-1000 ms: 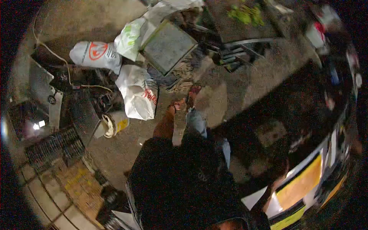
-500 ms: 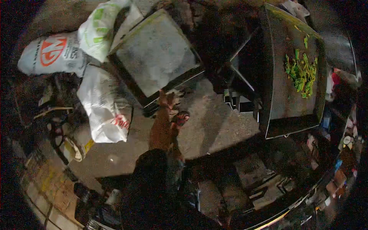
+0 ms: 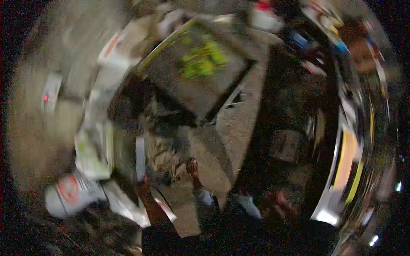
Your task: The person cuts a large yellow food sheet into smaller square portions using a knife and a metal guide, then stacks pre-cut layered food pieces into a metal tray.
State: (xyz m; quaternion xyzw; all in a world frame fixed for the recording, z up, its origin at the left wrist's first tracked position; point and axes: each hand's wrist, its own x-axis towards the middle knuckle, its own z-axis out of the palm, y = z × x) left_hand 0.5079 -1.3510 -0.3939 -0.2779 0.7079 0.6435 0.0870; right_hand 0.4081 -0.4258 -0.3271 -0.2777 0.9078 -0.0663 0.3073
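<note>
Blurred at lower left, my left hand [image 3: 144, 184] reaches forward from a dark sleeve. It meets the lower end of a narrow grey strip [image 3: 140, 157], which looks like the edge of a metal tray. The fingers are smeared, so their grip does not show. What seems to be my right hand [image 3: 280, 201] is a reddish blur low on the right, over a dark area. Ahead lies a dark square tray [image 3: 171, 87] with raised sides, with bright green leafy pieces [image 3: 204, 59] heaped on it.
White sacks, one with a red mark [image 3: 70, 194] and one with green print [image 3: 92, 155], lie at left. A foot [image 3: 193, 165] stands on the bare ground. A dark surface with a pale square [image 3: 287, 145] is at right, beside an orange panel [image 3: 345, 158].
The view has swung to the right. The tray of green pieces has shifted from the right to the upper middle, the sacks to the lower left. My left hand shows lower and further left.
</note>
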